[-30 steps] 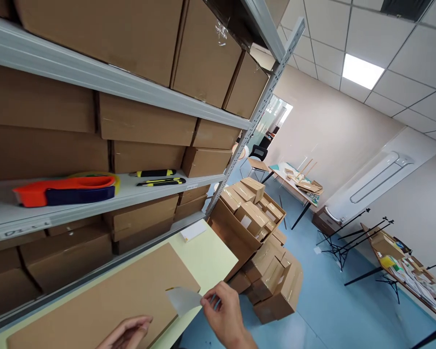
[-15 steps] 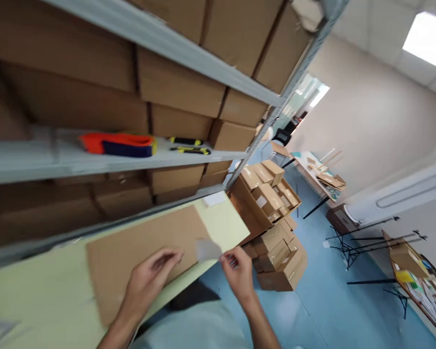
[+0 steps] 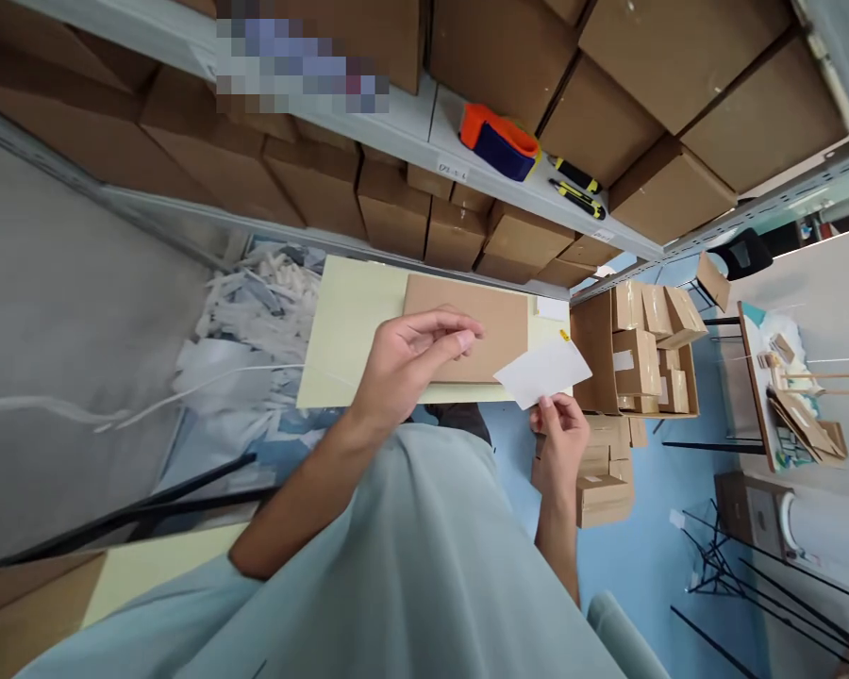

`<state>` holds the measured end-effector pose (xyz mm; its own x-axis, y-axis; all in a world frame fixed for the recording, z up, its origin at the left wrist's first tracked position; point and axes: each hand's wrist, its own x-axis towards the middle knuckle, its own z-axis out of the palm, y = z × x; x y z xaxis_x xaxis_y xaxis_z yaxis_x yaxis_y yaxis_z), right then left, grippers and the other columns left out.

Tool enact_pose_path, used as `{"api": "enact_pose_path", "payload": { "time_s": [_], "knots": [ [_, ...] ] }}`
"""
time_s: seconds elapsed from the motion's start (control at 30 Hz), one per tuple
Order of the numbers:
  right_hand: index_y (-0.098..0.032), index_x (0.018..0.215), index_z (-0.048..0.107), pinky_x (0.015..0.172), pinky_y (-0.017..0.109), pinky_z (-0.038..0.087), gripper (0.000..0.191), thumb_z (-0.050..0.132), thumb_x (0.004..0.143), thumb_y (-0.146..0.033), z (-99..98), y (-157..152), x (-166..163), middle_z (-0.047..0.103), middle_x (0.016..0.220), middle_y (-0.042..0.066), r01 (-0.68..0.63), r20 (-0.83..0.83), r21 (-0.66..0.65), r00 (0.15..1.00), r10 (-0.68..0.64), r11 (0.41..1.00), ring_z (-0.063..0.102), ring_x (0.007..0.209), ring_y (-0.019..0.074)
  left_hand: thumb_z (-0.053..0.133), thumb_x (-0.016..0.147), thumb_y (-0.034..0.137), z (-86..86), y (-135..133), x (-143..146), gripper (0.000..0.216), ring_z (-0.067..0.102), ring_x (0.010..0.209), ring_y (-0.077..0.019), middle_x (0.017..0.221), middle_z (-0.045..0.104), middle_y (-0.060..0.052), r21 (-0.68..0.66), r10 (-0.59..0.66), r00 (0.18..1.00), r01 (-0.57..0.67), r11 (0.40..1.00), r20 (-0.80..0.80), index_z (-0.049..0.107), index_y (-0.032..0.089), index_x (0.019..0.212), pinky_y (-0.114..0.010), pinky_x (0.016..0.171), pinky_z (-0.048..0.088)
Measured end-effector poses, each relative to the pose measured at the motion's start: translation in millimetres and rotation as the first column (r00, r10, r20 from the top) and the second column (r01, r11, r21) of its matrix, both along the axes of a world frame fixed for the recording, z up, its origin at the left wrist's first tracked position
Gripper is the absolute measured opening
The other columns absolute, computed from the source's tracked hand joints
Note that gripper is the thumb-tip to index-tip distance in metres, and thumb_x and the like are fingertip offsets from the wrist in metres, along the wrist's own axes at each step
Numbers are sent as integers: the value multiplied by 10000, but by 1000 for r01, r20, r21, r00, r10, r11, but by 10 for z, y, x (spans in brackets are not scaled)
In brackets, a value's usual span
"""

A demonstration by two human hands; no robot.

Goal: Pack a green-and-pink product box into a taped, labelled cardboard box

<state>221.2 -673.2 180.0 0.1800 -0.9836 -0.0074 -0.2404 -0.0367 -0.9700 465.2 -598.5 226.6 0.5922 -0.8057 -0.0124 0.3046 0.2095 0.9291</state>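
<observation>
My right hand pinches a white paper slip by its lower edge, holding it just off the right end of a flat brown cardboard sheet. That sheet lies on a pale yellow tabletop. Over the sheet's left part my left hand hovers, fingers curled loosely together with nothing visible in them. My light blue shirt fills the bottom of the view.
Grey metal shelving packed with brown cartons runs along the top; an orange and blue tape dispenser and two yellow-black utility knives lie on it. An open carton of small boxes stands right of the table. White paper strips litter the floor at left.
The view swung down and rolled left, bringing my shirt and the floor in. My left hand lifted off the cardboard sheet. The right hand still holds the white slip.
</observation>
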Motion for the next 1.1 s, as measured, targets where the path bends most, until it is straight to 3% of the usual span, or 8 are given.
{"api": "enact_pose_path", "payload": {
  "time_s": [0.33,0.7,1.1],
  "knots": [
    [-222,895,669,575,269,470,386,843,924,-565,117,46,261,619,719,-23,-89,22,46,996,88,995,631,640,146,796,846,366,-40,216,86,178,717,868,-211,908,778,-68,1,134,986,-134,991,98,852,200,878,-362,819,631],
    [-240,856,690,573,280,452,398,892,873,-582,167,105,403,638,677,-39,-138,41,78,990,135,987,584,600,142,861,842,401,-20,277,163,168,725,812,-215,864,792,-55,-17,182,963,-183,983,197,833,238,808,-366,753,633],
    [-238,852,686,552,270,454,383,882,893,-564,204,100,470,631,680,-41,-198,38,38,980,197,979,601,595,138,828,870,282,-26,275,206,100,693,764,-194,796,755,-28,-145,239,922,-203,968,304,804,241,782,-353,725,579]
  ]
}}
